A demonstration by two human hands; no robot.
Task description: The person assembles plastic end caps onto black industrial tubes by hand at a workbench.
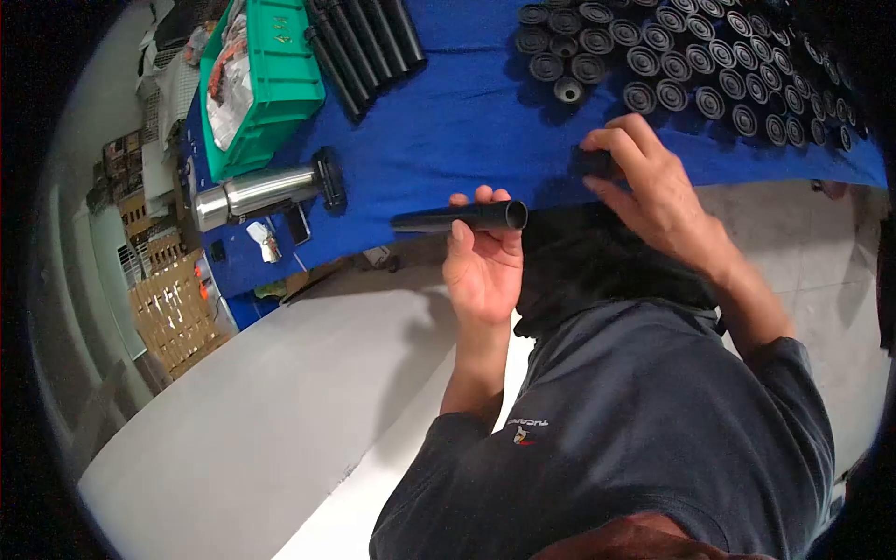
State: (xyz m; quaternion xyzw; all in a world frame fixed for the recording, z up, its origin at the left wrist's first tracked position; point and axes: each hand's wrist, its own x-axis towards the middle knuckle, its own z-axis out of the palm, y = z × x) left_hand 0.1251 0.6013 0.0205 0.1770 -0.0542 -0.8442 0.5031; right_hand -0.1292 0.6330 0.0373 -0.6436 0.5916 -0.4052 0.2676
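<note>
A black tube (pixel 439 220) lies across my left hand (pixel 485 266), whose fingers are wrapped round it. Its open round end faces right, and its narrower end points left over the edge of the blue cloth. To the right of the tube's open end, my right hand (pixel 644 177) pinches a small dark piece (pixel 595 162) between thumb and fingers, just above the cloth's front edge. Many round black caps (pixel 673 65) with ringed tops stand in rows beyond my right hand. Several black tubes (pixel 369 42) lie side by side at the back.
On the blue cloth (pixel 448 121) at the left stand a green crate (pixel 285 89) with bags inside and a steel flask (pixel 271 189) lying on its side. A phone-like dark object (pixel 297 224) lies near the front left edge. Boxes (pixel 173 303) are on the floor beyond.
</note>
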